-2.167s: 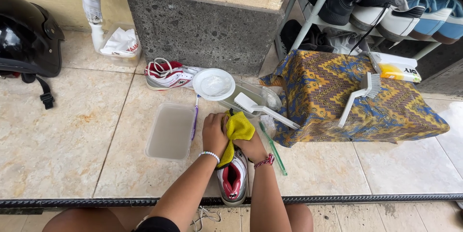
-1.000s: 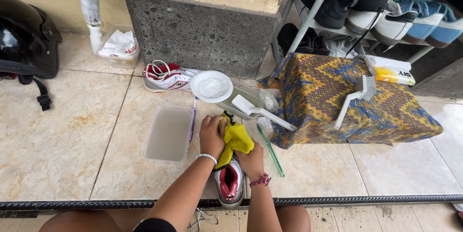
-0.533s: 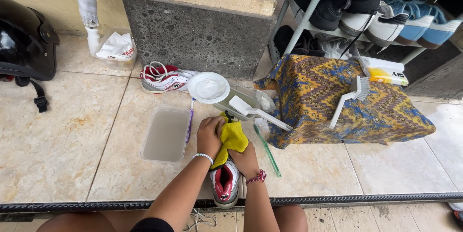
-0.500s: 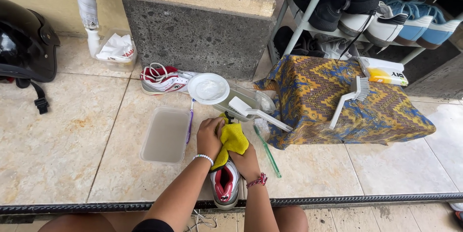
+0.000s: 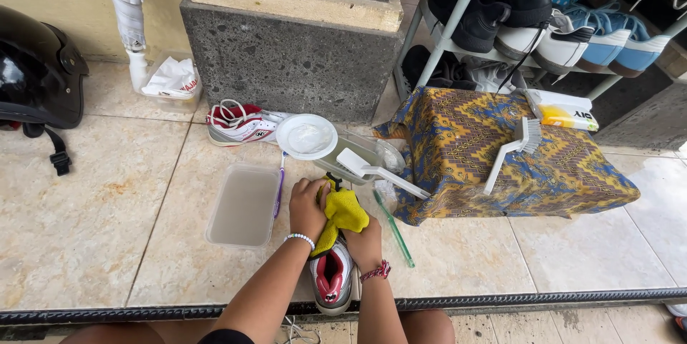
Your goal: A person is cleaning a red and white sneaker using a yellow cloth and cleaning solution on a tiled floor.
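Yellow cloth [image 5: 343, 209], soft and limp, sits bunched over the toe of a white and red shoe [image 5: 330, 278] on the floor. The left hand [image 5: 309, 208] and right hand [image 5: 366, 242] clench cloth and shoe from either side; the shoe looks light and fairly stiff, best gripped by its sides.
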